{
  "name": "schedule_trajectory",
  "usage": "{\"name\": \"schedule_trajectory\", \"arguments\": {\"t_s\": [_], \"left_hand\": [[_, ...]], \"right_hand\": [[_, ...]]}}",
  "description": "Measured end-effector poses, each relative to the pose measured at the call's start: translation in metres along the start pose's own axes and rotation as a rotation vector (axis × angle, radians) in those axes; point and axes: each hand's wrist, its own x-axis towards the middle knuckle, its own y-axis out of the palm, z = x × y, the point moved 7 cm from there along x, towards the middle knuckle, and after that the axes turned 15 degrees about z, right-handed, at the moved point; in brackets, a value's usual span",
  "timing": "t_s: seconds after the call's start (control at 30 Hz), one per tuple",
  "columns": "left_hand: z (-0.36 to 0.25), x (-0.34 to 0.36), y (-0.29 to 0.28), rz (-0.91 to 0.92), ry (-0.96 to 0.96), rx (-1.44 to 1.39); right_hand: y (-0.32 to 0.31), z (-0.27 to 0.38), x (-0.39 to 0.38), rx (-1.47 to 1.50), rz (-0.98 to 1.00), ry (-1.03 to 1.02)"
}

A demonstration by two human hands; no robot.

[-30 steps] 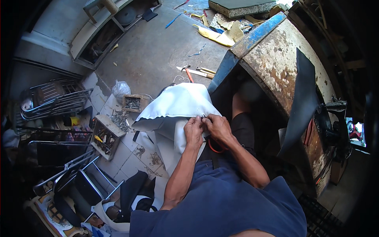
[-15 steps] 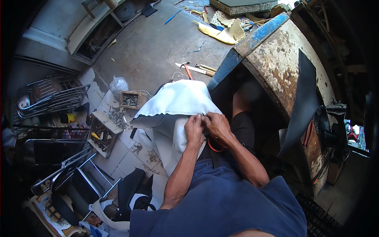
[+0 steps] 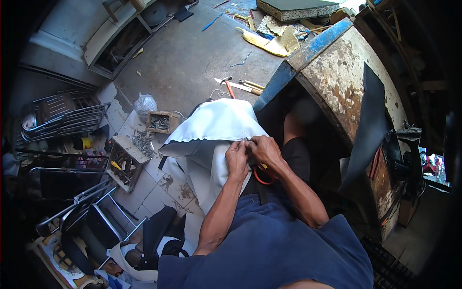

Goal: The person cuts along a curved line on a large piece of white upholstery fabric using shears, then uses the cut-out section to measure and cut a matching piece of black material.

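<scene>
A large white sheet of material (image 3: 219, 118), like vinyl or cloth, is draped over my lap with a dark line along its lower edge. My left hand (image 3: 236, 158) pinches that edge near its right end. Close beside it, my right hand (image 3: 267, 150) is closed at the same spot, fingertips nearly touching the left ones. A small dark thing shows at its fingertips, too small to name. Below my right hand lies a red-orange loop (image 3: 263, 177), like a scissor handle, partly hidden by my wrist.
On the floor ahead lie a red-handled hammer (image 3: 228, 87) and a knife (image 3: 245, 86). To the left stand wooden boxes of metal bits (image 3: 162, 121) and tools (image 3: 126, 164), with stacked metal chair frames (image 3: 67, 115) beyond. A worn blue-edged table (image 3: 332, 77) rises at the right.
Almost nothing has moved. Both hands stay at the same place on the sheet's edge; the right hand has shifted very slightly, and the view has tilted a little.
</scene>
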Motion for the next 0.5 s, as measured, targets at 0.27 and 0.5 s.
{"name": "schedule_trajectory", "arguments": {"t_s": [0.27,0.5], "left_hand": [[0.005,0.004,-0.011,0.021,0.003,0.063],[0.0,0.005,-0.002,0.01,0.022,0.071]], "right_hand": [[0.0,-0.003,0.005,0.019,0.071,0.011],[0.002,-0.007,0.006,-0.003,-0.025,-0.019]]}}
